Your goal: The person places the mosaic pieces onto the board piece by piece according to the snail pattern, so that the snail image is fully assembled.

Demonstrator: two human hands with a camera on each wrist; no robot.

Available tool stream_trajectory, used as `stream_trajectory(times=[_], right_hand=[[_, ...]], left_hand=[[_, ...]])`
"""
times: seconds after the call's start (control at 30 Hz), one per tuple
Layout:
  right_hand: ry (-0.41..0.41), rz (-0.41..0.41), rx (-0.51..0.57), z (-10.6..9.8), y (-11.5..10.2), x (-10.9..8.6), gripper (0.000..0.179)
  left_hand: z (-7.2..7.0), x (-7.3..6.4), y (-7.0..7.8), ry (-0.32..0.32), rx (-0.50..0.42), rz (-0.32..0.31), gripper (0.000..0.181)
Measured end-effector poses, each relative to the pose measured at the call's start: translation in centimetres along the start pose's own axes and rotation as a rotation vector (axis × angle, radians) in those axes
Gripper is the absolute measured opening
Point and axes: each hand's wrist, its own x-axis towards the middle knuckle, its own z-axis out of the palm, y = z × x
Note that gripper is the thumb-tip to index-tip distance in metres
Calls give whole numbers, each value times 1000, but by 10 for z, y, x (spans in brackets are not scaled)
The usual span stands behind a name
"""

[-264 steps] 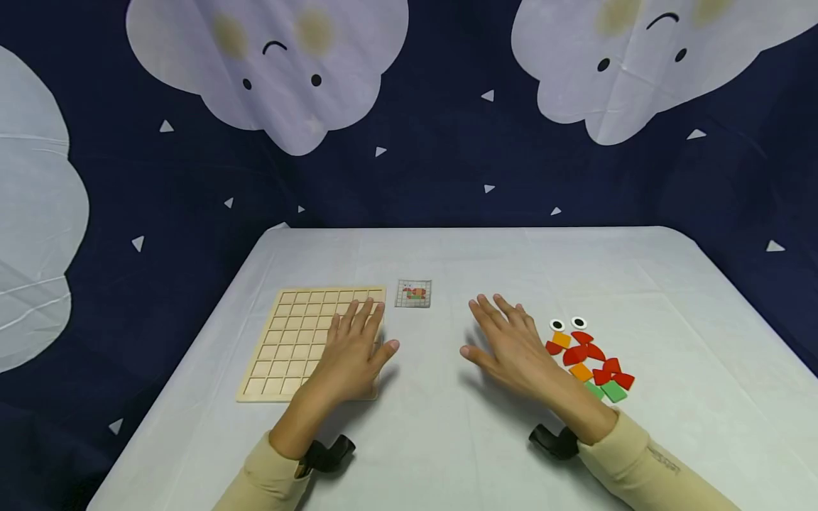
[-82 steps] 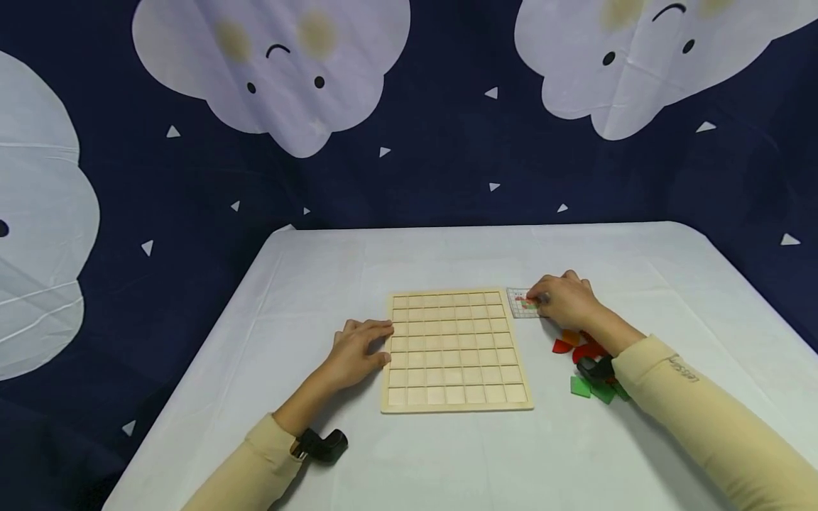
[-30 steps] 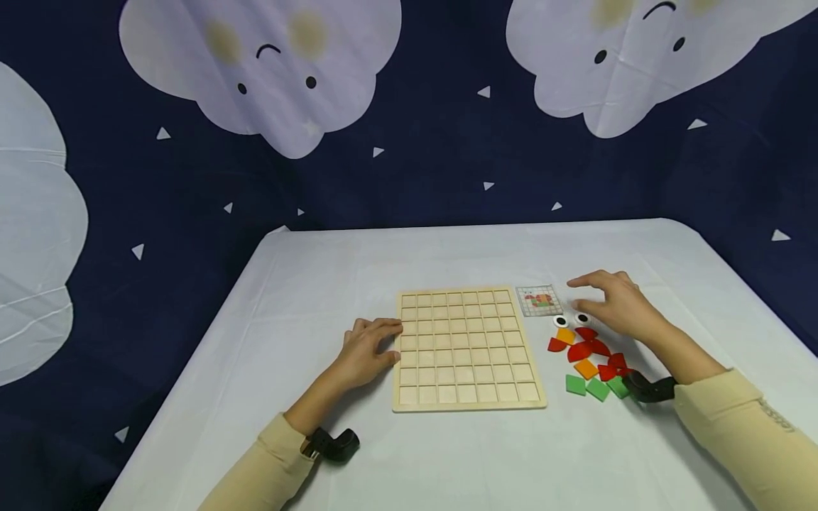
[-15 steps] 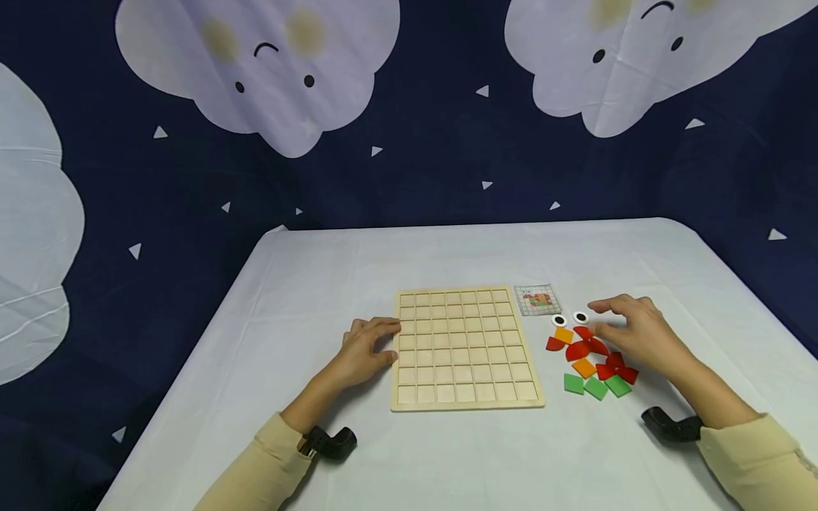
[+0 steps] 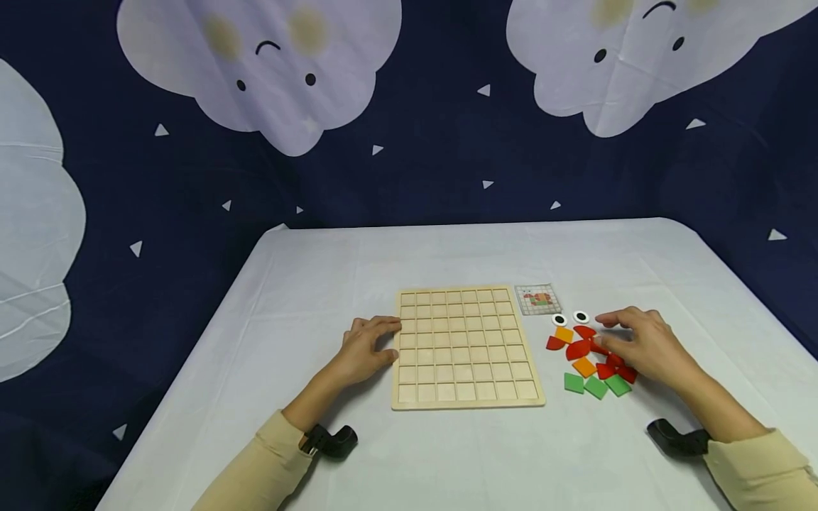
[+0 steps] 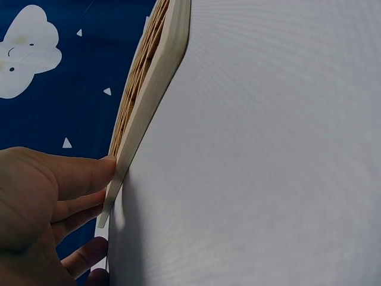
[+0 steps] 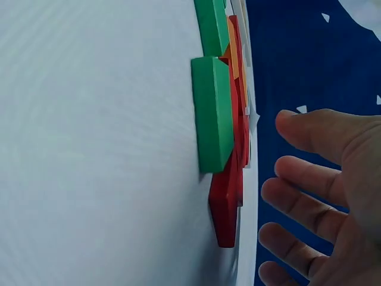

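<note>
My left hand (image 5: 363, 355) rests at the left edge of a square wooden grid board (image 5: 468, 349), thumb and fingertips touching its side. In the left wrist view, the thumb meets the raised rim of the board (image 6: 149, 89). My right hand (image 5: 648, 346) hovers at the right side of the loose pieces, fingers spread and loosely bent, holding nothing. Beneath and beside it lie several red curved pieces (image 5: 578, 349), two orange squares (image 5: 584, 367), and three green tiles (image 5: 596, 387). Two white eye discs (image 5: 580, 317) lie just beyond. The right wrist view shows a green tile (image 7: 213, 116) near the relaxed fingers.
A small picture card (image 5: 537, 299) with a grid and a coloured figure lies by the board's upper right corner. White cloth (image 5: 473, 454) covers the table. Behind it hangs a dark blue curtain (image 5: 434, 184) with clouds and triangles.
Since the earliest frame, the board and card have shifted right, beside the pieces. My right hand has left the card and moved right and nearer, over the red pieces. The left hand stays at the board.
</note>
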Motion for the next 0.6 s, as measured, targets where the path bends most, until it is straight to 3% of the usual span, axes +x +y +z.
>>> stream_trajectory(times=[0.6], right_hand=[[-23, 28, -64, 8, 3, -3, 44]], left_hand=[[-1, 0, 1, 0, -3, -1, 47]])
